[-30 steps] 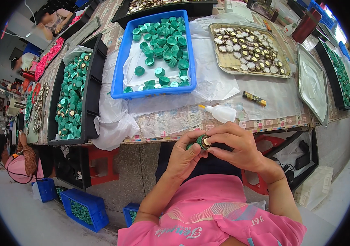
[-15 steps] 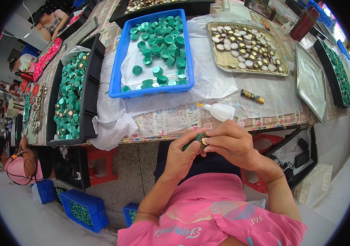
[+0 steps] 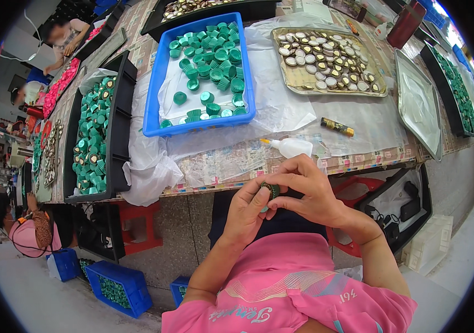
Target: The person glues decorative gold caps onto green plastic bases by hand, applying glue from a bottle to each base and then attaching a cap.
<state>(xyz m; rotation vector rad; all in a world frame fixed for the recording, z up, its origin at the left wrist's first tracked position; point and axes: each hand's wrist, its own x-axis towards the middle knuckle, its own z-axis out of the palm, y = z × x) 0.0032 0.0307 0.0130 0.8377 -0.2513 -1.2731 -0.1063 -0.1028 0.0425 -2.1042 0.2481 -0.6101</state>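
Note:
In front of my body, below the table's near edge, both hands meet around a small green fluted cup point(image 3: 273, 191). My left hand point(image 3: 246, 210) grips it from the left, thumb across its side. From the right, my right hand point(image 3: 307, 191) pinches it by the rim, index finger over the top. A bit of green also shows under the left fingers, partly hidden. Just beyond the hands lies a white squeeze bottle point(image 3: 294, 147) with a yellow tip. Farther off, a blue tray point(image 3: 151, 108) holds several loose green cups.
A metal tray point(image 3: 337, 95) of round brown-and-white discs lies at the back right, near a dark cylindrical tube point(image 3: 337, 126). A black crate point(image 3: 116, 127) of filled green cups stands left. Red stools point(image 3: 142, 226) and blue bins point(image 3: 117, 286) sit below. Other people work far left.
The right fingers have shifted over the green cup's top and the right wrist has turned. The pale disc seen at the cup before is now hidden. The whole view has shifted slightly.

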